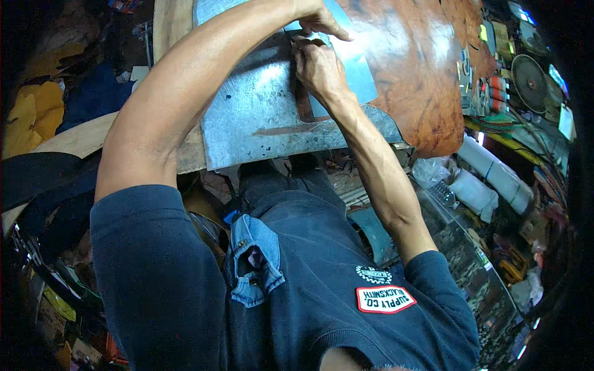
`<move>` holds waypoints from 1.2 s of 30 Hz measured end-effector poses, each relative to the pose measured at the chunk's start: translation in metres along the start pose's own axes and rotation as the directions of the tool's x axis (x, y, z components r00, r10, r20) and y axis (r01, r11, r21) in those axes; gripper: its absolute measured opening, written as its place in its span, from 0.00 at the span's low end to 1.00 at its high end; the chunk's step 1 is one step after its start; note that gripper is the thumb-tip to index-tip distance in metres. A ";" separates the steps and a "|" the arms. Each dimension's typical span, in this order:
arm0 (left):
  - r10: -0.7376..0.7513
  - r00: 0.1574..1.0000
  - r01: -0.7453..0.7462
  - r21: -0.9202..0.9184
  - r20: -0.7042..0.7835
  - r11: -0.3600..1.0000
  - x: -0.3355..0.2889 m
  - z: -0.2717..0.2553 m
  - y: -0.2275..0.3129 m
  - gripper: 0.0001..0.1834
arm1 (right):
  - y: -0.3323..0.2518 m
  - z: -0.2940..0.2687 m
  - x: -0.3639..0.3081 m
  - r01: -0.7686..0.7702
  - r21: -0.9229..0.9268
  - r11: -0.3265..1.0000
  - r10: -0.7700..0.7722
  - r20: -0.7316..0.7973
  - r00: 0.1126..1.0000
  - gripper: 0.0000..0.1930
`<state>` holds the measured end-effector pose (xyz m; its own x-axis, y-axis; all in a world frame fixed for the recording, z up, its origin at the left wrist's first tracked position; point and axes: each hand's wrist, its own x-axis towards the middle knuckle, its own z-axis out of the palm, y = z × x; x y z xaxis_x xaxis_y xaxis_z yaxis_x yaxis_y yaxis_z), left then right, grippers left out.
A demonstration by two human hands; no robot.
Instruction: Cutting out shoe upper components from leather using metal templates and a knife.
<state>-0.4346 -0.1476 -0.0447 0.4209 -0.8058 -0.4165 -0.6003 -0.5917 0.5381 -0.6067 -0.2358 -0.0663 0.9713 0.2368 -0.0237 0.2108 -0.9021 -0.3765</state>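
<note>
My left hand (322, 20) reaches in over the far part of the work surface, at the top edge of the view. Its visible fingers are stretched and rest on a smooth, pale blue-grey sheet (357, 74). Just nearer, my right hand (322, 67) is closed, its fingertips pinched together along the sheet's left side. Whatever it pinches is hidden by the fingers. Beneath the sheet lies a large piece of glossy brown leather (411, 80). A narrow brown strip of leather (304, 106) shows by the sheet's near left corner.
A worn grey metal plate (241, 123) covers the left of the table, beside a wooden edge (190, 148). Tools, orange-red containers (498, 94) and a round fan-like disc (529, 83) stand right. White wrapped rolls (495, 173) lie below them. Yellow scraps (34, 117) lie left.
</note>
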 end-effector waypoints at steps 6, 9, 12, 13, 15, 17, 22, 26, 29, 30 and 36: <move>-0.268 0.814 0.350 -0.068 0.515 0.934 0.000 0.085 -0.090 0.29 | -0.041 -0.003 -0.016 0.105 0.160 0.982 -0.108 0.007 0.994 0.13; -0.277 0.957 0.254 0.213 0.085 0.943 -0.045 0.056 0.046 0.20 | 0.000 -0.018 -0.042 -0.085 0.148 0.985 0.088 -0.012 0.996 0.12; -0.297 0.951 0.309 0.221 -0.086 0.925 -0.080 0.080 0.055 0.19 | -0.012 -0.021 -0.053 -0.072 0.183 0.980 0.073 -0.003 0.997 0.13; -0.282 0.946 0.312 0.215 -0.159 0.926 -0.086 0.085 0.054 0.19 | -0.014 -0.023 -0.057 -0.071 0.185 0.980 0.073 -0.002 0.997 0.13; -0.279 0.945 0.305 0.151 -0.173 0.940 -0.089 0.091 0.051 0.18 | -0.019 -0.030 -0.066 -0.101 0.181 0.978 0.091 0.063 0.994 0.13; -0.277 0.934 0.319 0.181 -0.224 0.930 -0.089 0.097 0.052 0.15 | -0.018 -0.030 -0.077 -0.115 0.177 0.977 0.105 0.064 0.992 0.13; -0.222 0.911 0.300 0.189 -0.346 0.935 -0.090 0.112 0.055 0.20 | -0.011 -0.030 -0.106 -0.113 0.184 0.976 0.112 0.016 0.994 0.11; -0.176 0.895 0.268 0.177 -0.410 0.947 -0.090 0.120 0.046 0.25 | -0.013 -0.037 -0.135 -0.131 0.177 0.975 0.127 0.033 0.991 0.11; -0.114 0.904 0.177 0.116 -0.412 0.977 -0.088 0.122 0.038 0.25 | -0.010 -0.037 -0.158 -0.100 0.205 0.974 0.102 0.002 0.995 0.11; -0.135 0.911 0.197 0.124 -0.390 0.973 -0.088 0.121 0.038 0.27 | -0.011 -0.040 -0.167 -0.126 0.202 0.971 0.124 0.022 0.992 0.12; -0.164 0.897 0.255 0.179 -0.410 0.950 -0.089 0.119 0.046 0.25 | -0.013 -0.047 -0.203 -0.191 0.198 0.962 0.183 0.056 0.982 0.14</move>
<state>-0.5804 -0.0998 -0.0698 0.7546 -0.6360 -0.1614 -0.5848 -0.7634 0.2743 -0.8017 -0.2887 -0.0134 0.9858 0.0873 -0.1436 -0.0043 -0.8411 -0.5408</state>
